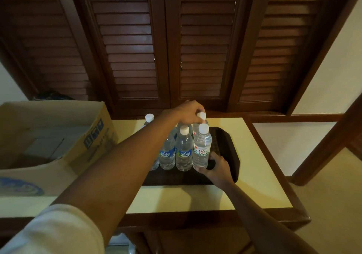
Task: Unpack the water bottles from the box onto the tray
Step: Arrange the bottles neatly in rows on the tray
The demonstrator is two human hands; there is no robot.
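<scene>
A dark tray (228, 151) lies on the pale table top. Several clear water bottles with white caps stand upright on it in a tight cluster, among them a blue-labelled bottle (184, 151) and a white-labelled bottle (201, 148). My left hand (189, 112) reaches over the cluster and grips the cap of a back bottle (201, 116). My right hand (216, 166) rests at the base of the white-labelled bottle, fingers against it and the tray. The open cardboard box (92, 134) stands to the left; no bottles show inside it.
The table (254, 185) has a wooden rim and ends at the right. Dark louvred wooden shutters (176, 48) stand directly behind it. One bottle (149, 118) stands at the back, between box and cluster, partly hidden by my left arm.
</scene>
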